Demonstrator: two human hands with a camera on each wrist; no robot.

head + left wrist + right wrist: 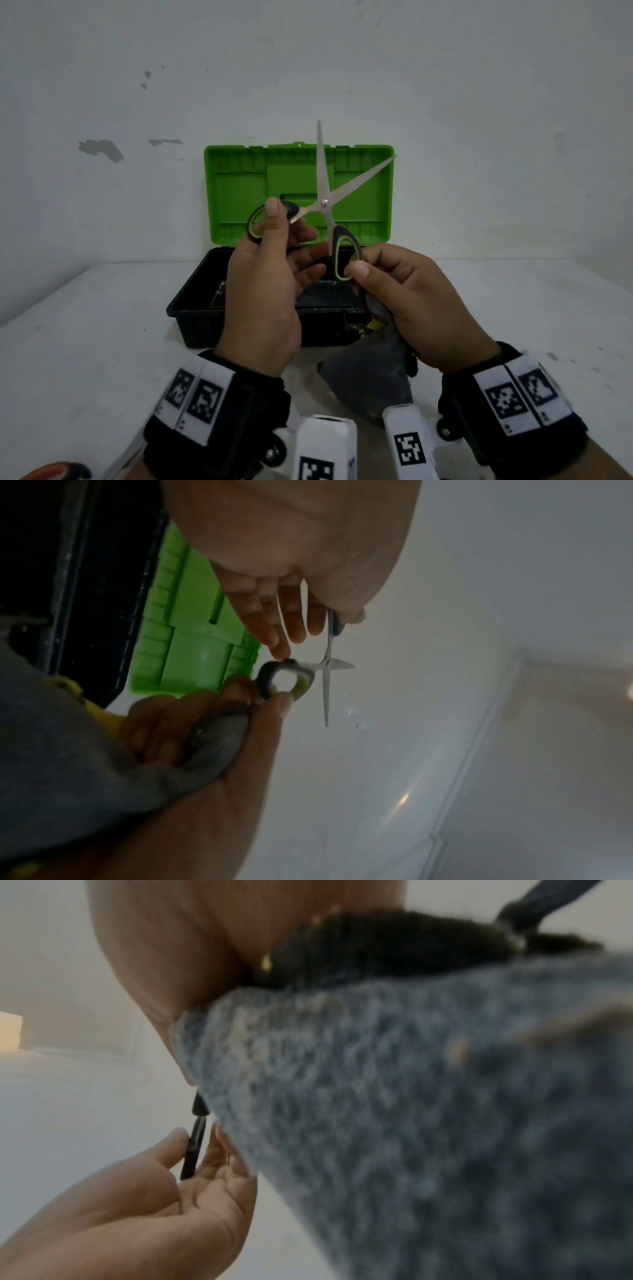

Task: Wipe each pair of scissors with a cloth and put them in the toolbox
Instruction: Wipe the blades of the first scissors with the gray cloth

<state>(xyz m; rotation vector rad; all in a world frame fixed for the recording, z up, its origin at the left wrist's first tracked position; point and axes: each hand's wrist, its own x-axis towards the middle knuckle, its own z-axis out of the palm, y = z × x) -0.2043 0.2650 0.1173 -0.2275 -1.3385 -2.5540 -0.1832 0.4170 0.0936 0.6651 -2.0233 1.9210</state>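
Black-and-yellow-handled scissors (324, 202) are held up in front of the toolbox (191, 305), their blades spread wide and pointing upward. My left hand (270, 236) pinches the left handle loop between thumb and fingers. My right hand (394, 284) pinches the right handle loop (284, 681) with thumb and forefinger. A grey cloth (370, 383) is tucked in that same right palm and hangs down; it fills most of the right wrist view (428, 1110). The toolbox has a black base and a green lid (239, 192) standing open against the wall.
The toolbox stands on a white table (85, 342) against a white wall. Something small lies inside the black base at its left. An orange-and-black object (54, 471) shows at the bottom left corner of the head view.
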